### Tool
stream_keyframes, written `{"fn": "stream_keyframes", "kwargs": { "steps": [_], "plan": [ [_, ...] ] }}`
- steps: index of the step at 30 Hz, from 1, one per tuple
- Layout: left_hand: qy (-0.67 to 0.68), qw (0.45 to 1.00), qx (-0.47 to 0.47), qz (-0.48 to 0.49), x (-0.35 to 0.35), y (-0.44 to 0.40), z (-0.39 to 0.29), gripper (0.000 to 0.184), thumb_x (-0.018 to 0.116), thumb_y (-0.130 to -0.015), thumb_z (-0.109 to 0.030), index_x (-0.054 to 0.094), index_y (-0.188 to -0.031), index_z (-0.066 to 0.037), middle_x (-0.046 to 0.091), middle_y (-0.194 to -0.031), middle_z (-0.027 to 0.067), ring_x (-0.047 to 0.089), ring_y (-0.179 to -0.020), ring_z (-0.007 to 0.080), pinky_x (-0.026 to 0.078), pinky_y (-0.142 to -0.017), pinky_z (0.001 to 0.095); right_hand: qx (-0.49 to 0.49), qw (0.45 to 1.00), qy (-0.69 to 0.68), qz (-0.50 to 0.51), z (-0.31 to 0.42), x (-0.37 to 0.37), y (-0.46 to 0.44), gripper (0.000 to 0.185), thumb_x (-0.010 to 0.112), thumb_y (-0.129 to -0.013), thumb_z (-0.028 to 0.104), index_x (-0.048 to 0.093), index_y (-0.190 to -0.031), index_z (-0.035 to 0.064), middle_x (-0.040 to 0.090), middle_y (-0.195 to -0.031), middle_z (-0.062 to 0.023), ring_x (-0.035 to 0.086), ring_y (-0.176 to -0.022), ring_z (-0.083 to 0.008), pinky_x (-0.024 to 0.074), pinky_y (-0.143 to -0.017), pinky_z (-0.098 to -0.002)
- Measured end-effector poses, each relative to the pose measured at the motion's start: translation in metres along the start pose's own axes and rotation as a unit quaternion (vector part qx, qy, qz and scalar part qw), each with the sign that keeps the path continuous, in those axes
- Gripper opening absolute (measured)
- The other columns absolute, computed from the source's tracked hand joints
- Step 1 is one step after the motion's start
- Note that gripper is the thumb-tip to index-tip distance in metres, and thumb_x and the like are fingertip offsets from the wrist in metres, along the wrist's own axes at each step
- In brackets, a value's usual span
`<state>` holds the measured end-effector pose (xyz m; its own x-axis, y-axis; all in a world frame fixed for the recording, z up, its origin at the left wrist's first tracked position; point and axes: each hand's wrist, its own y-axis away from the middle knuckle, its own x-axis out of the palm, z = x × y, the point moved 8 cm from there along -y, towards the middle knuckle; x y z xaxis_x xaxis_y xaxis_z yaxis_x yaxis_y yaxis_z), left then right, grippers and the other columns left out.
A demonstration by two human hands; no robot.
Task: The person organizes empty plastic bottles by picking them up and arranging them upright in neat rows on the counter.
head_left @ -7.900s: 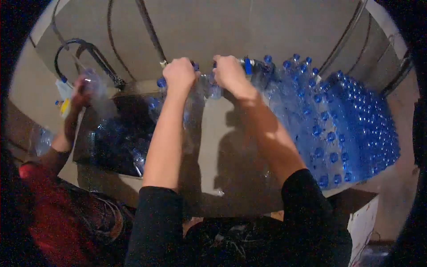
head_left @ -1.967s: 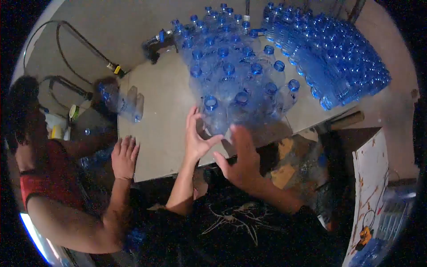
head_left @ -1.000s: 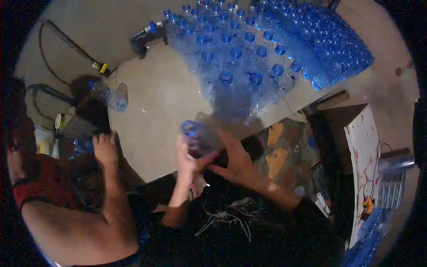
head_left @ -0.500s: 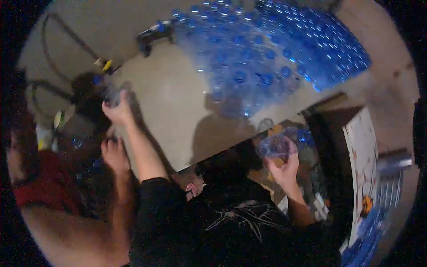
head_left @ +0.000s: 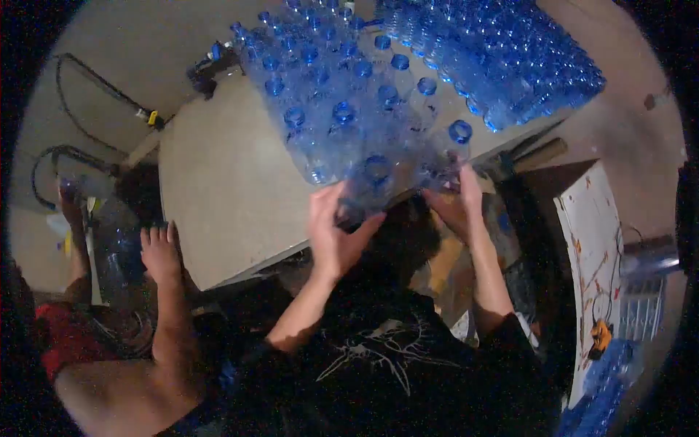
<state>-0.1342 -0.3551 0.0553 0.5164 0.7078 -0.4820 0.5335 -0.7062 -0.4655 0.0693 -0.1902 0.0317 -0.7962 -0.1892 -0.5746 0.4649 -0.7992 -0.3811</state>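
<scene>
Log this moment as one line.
left hand: around clear bottle | right hand: around second bottle | co-worker's hand: by table edge | upright bottles: grouped

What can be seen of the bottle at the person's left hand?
The bottle looks like clear, blue-tinted plastic, its round blue neck turned up toward the camera; no cap shows. It is at the near edge of the table, beside other bottles. The left hand curls around its lower body. Blur obscures its base.

Workshop or small bottling room: desk crowded with blue-necked bottles, hose beside, cluttered floor.
</scene>
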Motion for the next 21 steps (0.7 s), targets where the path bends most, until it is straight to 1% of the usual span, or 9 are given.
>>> {"fn": "stream_keyframes", "kwargs": {
  "steps": [3,4,5,6,10,13,16,20,21],
  "plan": [
    [0.042,0.997,-0.048,-0.052,0.055,-0.001,0.005,0.068,0.088,-0.065,-0.02,0.056,-0.122,-0.005,0.06,-0.109,0.0146,0.06,-0.103,0.0293,0.05,-0.086,0.0354,-0.08,0.994,0.053,0.056,-0.019,0.007,-0.019,0.077,0.081,-0.074,0.024,0.04,-0.136,0.0033,0.055,-0.124,-0.0196,0.057,-0.114,-0.0355,0.0507,-0.09,-0.0436],
    [0.059,0.992,-0.075,-0.078,0.065,-0.001,0.01,0.069,0.088,-0.065,-0.02,0.055,-0.123,-0.005,0.061,-0.108,0.0149,0.06,-0.103,0.029,0.05,-0.086,0.0359,-0.04,0.996,-0.028,0.07,-0.028,0.011,-0.021,0.084,0.079,-0.076,0.029,0.034,-0.141,0.0017,0.05,-0.132,-0.0222,0.053,-0.12,-0.0389,0.0463,-0.097,-0.0458],
    [0.078,0.986,-0.102,-0.104,0.073,0.0,0.015,0.069,0.088,-0.066,-0.02,0.054,-0.124,-0.005,0.061,-0.108,0.0152,0.061,-0.103,0.0286,0.05,-0.086,0.0363,-0.053,0.996,-0.015,0.068,-0.03,0.012,-0.021,0.087,0.08,-0.076,0.029,0.031,-0.142,0.0013,0.048,-0.135,-0.023,0.052,-0.121,-0.0389,0.0457,-0.099,-0.0449],
    [0.05,0.987,-0.097,-0.115,0.076,0.006,0.017,0.074,0.09,-0.065,-0.018,0.051,-0.126,-0.003,0.062,-0.11,0.0112,0.062,-0.097,0.0223,0.05,-0.085,0.0333,-0.067,0.996,-0.002,0.065,-0.031,0.013,-0.022,0.09,0.08,-0.075,0.029,0.029,-0.144,0.0008,0.045,-0.138,-0.0238,0.051,-0.123,-0.0389,0.045,-0.1,-0.0441],
    [-0.027,0.985,-0.135,-0.104,0.079,0.018,0.011,0.068,0.089,-0.066,-0.016,0.054,-0.123,-0.005,0.064,-0.11,0.0108,0.062,-0.102,0.0208,0.051,-0.086,0.0329,-0.058,0.994,-0.001,0.092,-0.051,0.019,-0.016,0.094,0.08,-0.075,0.029,0.026,-0.146,0.0001,0.036,-0.147,-0.0246,0.048,-0.127,-0.0381,0.0433,-0.103,-0.0424],
    [-0.008,0.981,-0.15,-0.127,0.081,0.015,0.009,0.064,0.089,-0.065,-0.016,0.057,-0.119,-0.006,0.066,-0.107,0.0101,0.064,-0.099,0.0207,0.052,-0.084,0.033,0.003,0.987,-0.133,0.091,-0.067,0.029,-0.017,0.089,0.08,-0.075,0.027,0.031,-0.145,0.0006,0.039,-0.145,-0.0229,0.047,-0.128,-0.0365,0.0413,-0.105,-0.0422],
    [0.013,0.98,-0.146,-0.137,0.089,0.017,0.019,0.06,0.088,-0.066,-0.017,0.059,-0.117,-0.007,0.068,-0.104,0.01,0.066,-0.095,0.021,0.052,-0.082,0.0329,-0.001,0.98,-0.17,0.101,-0.064,0.032,-0.022,0.085,0.079,-0.076,0.025,0.034,-0.144,0.0022,0.043,-0.144,-0.0206,0.048,-0.128,-0.0343,0.042,-0.105,-0.0411],
    [-0.013,0.981,-0.146,-0.126,0.082,0.021,0.013,0.055,0.087,-0.068,-0.02,0.06,-0.114,-0.007,0.069,-0.101,0.0099,0.067,-0.091,0.0194,0.052,-0.081,0.0323,-0.075,0.992,-0.082,0.054,-0.051,0.021,-0.018,0.081,0.079,-0.078,0.017,0.032,-0.142,-0.0016,0.051,-0.128,-0.0173,0.051,-0.122,-0.0256,0.0466,-0.099,-0.0382],
    [-0.015,0.98,-0.152,-0.129,0.072,0.025,0.011,0.054,0.087,-0.069,-0.02,0.06,-0.114,-0.006,0.069,-0.1,0.0097,0.067,-0.091,0.0188,0.053,-0.081,0.0321,-0.056,0.994,-0.086,0.039,-0.055,0.018,-0.01,0.079,0.078,-0.079,0.017,0.033,-0.141,-0.0016,0.052,-0.127,-0.0162,0.052,-0.119,-0.0238,0.0479,-0.096,-0.037]
  ]
}}
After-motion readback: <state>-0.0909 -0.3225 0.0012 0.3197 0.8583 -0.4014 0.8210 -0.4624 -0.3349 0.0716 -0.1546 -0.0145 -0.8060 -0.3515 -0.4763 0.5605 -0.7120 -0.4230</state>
